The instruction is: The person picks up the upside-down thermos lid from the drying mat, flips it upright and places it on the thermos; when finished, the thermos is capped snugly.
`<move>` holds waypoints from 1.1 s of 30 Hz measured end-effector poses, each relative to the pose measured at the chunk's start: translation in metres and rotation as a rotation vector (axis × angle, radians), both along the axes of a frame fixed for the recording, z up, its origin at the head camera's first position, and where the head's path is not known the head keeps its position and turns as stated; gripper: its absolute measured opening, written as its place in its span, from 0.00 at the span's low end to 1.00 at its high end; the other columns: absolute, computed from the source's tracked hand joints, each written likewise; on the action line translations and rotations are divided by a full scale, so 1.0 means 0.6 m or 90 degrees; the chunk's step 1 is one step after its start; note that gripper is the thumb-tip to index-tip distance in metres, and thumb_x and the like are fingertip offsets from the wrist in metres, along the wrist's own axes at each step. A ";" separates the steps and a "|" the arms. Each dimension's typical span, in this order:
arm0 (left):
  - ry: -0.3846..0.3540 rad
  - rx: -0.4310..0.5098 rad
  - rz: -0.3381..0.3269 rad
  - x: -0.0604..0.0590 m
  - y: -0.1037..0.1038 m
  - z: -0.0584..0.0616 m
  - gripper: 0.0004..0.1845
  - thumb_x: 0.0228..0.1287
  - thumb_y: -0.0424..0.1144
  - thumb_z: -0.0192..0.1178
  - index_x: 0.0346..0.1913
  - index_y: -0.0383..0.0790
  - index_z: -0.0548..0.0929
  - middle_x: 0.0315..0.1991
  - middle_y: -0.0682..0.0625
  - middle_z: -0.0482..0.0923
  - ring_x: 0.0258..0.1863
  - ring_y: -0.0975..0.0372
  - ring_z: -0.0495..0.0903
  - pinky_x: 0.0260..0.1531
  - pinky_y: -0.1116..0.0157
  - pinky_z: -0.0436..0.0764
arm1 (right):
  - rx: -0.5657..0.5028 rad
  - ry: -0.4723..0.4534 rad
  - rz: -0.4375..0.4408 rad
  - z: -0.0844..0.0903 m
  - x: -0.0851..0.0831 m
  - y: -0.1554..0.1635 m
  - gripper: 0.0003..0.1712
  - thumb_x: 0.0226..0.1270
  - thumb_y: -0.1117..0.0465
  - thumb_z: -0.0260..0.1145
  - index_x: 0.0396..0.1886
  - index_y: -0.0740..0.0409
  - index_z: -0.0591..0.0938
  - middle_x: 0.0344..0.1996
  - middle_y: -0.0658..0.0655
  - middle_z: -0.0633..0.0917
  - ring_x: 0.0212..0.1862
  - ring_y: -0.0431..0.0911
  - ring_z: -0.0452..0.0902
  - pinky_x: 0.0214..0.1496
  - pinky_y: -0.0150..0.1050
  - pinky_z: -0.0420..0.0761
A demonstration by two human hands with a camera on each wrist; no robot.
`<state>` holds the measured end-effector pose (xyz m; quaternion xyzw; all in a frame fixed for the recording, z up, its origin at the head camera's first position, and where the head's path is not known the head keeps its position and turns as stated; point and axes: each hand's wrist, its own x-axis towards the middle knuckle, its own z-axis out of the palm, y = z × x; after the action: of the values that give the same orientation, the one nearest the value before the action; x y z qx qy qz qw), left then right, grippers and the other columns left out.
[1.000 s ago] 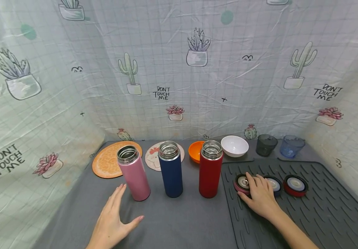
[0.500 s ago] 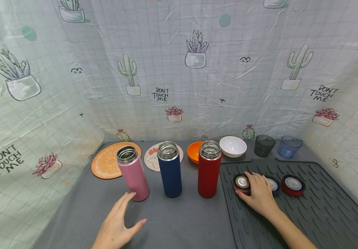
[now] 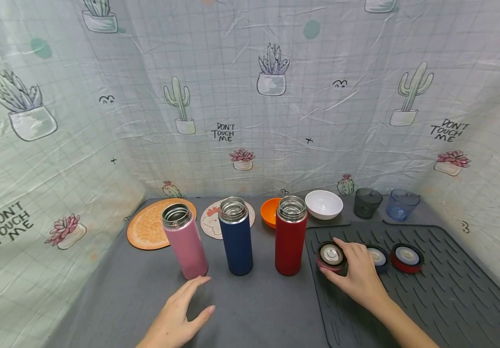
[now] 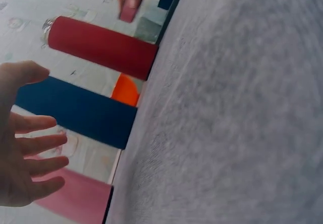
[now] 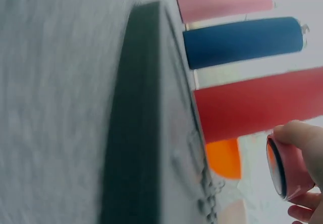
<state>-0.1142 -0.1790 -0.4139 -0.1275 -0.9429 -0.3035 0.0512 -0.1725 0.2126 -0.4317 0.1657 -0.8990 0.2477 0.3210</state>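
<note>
In the head view my right hand (image 3: 357, 276) pinches a pink bottle lid (image 3: 330, 258) between thumb and fingers, its inner side turned up. The left wrist view shows that pink lid (image 4: 130, 11) raised clear of the mat. My left hand (image 3: 177, 311) holds nothing; its fingers spread loosely just in front of the pink bottle (image 3: 187, 249). A blue bottle (image 3: 237, 246) and a red bottle (image 3: 291, 247) stand beside it, all three upright without lids. A blue lid (image 3: 378, 258), partly behind my right hand, and a red lid (image 3: 406, 258) lie on the dark ribbed mat (image 3: 445, 295).
Behind the bottles lie an orange-slice placemat (image 3: 147, 227) and a round chicken-print mat (image 3: 209, 224). An orange bowl (image 3: 269, 212), a white bowl (image 3: 324, 205), a grey cup (image 3: 367, 203) and a blue cup (image 3: 402, 205) line the back. A printed curtain (image 3: 215, 96) encloses the table.
My right hand has drawn the pink lid leftward and up, away from the blue and red lids. My left hand has moved right and slightly toward me, below the pink bottle's base.
</note>
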 end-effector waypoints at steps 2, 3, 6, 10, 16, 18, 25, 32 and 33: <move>0.003 -0.003 -0.007 -0.001 0.005 0.004 0.27 0.56 0.55 0.61 0.57 0.50 0.73 0.55 0.54 0.71 0.54 0.58 0.70 0.50 0.49 0.71 | -0.011 0.011 0.014 0.007 0.006 -0.005 0.43 0.32 0.54 0.79 0.54 0.62 0.74 0.39 0.59 0.77 0.44 0.54 0.66 0.43 0.52 0.64; 0.005 -0.003 -0.011 -0.003 0.007 0.006 0.26 0.56 0.56 0.60 0.56 0.51 0.73 0.55 0.55 0.71 0.54 0.59 0.70 0.50 0.49 0.71 | -0.015 0.018 0.022 0.011 0.009 -0.008 0.43 0.32 0.55 0.79 0.54 0.62 0.74 0.39 0.59 0.77 0.44 0.53 0.66 0.44 0.51 0.64; 0.023 0.010 -0.032 -0.008 0.015 0.010 0.25 0.57 0.57 0.59 0.56 0.54 0.72 0.54 0.58 0.72 0.54 0.60 0.71 0.50 0.51 0.71 | -0.022 0.032 0.046 0.021 0.016 -0.017 0.44 0.31 0.56 0.79 0.54 0.62 0.74 0.40 0.57 0.77 0.44 0.51 0.66 0.44 0.49 0.64; 0.059 0.045 -0.071 -0.018 0.027 0.015 0.23 0.59 0.56 0.58 0.56 0.55 0.72 0.51 0.60 0.73 0.52 0.63 0.73 0.48 0.53 0.73 | -0.026 0.038 0.076 0.032 0.027 -0.029 0.43 0.34 0.54 0.79 0.55 0.61 0.74 0.42 0.54 0.77 0.46 0.49 0.66 0.45 0.46 0.65; 0.087 0.097 -0.131 -0.034 0.053 0.028 0.21 0.58 0.47 0.62 0.54 0.51 0.75 0.49 0.62 0.75 0.50 0.64 0.75 0.48 0.58 0.74 | -0.023 0.036 0.104 0.043 0.041 -0.048 0.41 0.42 0.44 0.74 0.55 0.59 0.74 0.43 0.50 0.77 0.48 0.45 0.65 0.46 0.42 0.65; 0.088 0.111 -0.153 -0.038 0.064 0.034 0.20 0.58 0.46 0.62 0.54 0.49 0.75 0.49 0.61 0.76 0.50 0.64 0.75 0.48 0.58 0.75 | -0.018 0.033 0.112 0.046 0.044 -0.056 0.41 0.44 0.41 0.73 0.55 0.59 0.74 0.43 0.49 0.76 0.48 0.44 0.65 0.47 0.41 0.66; 0.054 0.119 -0.217 -0.044 0.110 0.046 0.21 0.62 0.53 0.56 0.55 0.50 0.74 0.49 0.61 0.76 0.50 0.66 0.74 0.48 0.59 0.74 | 0.007 0.046 0.154 0.054 0.056 -0.088 0.41 0.46 0.36 0.68 0.56 0.57 0.74 0.44 0.48 0.75 0.49 0.43 0.65 0.48 0.40 0.67; -0.007 0.155 -0.246 -0.052 0.147 0.051 0.24 0.62 0.56 0.55 0.56 0.48 0.74 0.50 0.56 0.77 0.49 0.63 0.75 0.47 0.59 0.76 | 0.016 0.054 0.194 0.061 0.060 -0.120 0.43 0.40 0.44 0.76 0.58 0.53 0.73 0.45 0.49 0.75 0.49 0.44 0.65 0.47 0.44 0.70; -0.016 0.162 -0.247 -0.055 0.151 0.052 0.24 0.61 0.56 0.55 0.56 0.47 0.75 0.50 0.56 0.77 0.49 0.63 0.75 0.46 0.58 0.76 | 0.017 0.052 0.198 0.061 0.060 -0.124 0.43 0.40 0.44 0.76 0.58 0.53 0.72 0.45 0.49 0.75 0.49 0.44 0.65 0.47 0.44 0.70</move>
<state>-0.1469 -0.0884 -0.3829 -0.2952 -0.8554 -0.4256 -0.0044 -0.1367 0.1379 -0.3952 0.3174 -0.8519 0.2754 0.3126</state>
